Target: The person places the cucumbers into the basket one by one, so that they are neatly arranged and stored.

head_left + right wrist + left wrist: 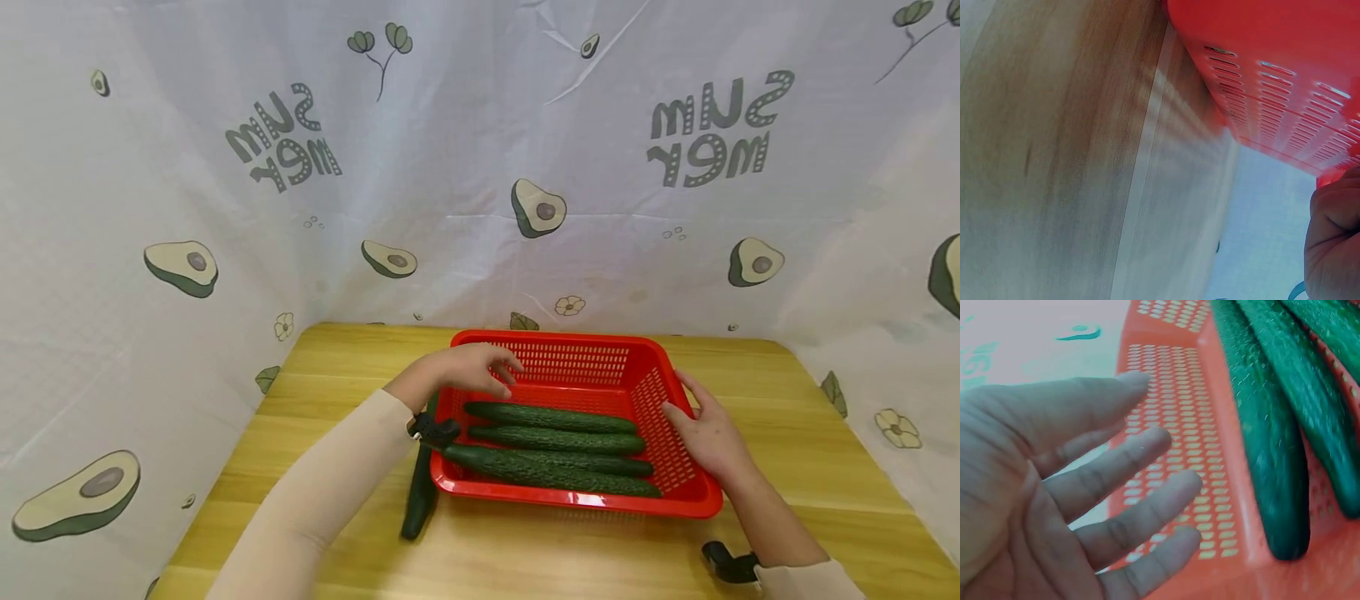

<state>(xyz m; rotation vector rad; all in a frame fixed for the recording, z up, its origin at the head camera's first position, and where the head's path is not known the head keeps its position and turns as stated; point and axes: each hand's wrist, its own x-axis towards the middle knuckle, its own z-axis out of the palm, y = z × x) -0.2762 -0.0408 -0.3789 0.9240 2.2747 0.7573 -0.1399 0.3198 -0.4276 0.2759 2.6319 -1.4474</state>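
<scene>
A red perforated plastic basket [555, 337] stands on the table with several long green cucumbers [555, 417] lying side by side in it. My left hand [480, 368] hovers over its back left part, fingers spread and loosely bent, holding nothing. In the left wrist view the fingers are apart from the nearest cucumber [1272, 462]. My right hand [708, 433] grips the basket's right rim, thumb on the inner side; in the right wrist view part of that hand [1335, 237] shows at the basket's wall [1241, 25]. Another cucumber [422, 492] lies on the table against the basket's left side, partly hidden by my left forearm.
The wooden table [330, 400] extends on both sides of the basket. A pale curtain [465, 183] printed with avocados and lettering hangs behind it and along both sides. Black wrist cameras are strapped to both wrists.
</scene>
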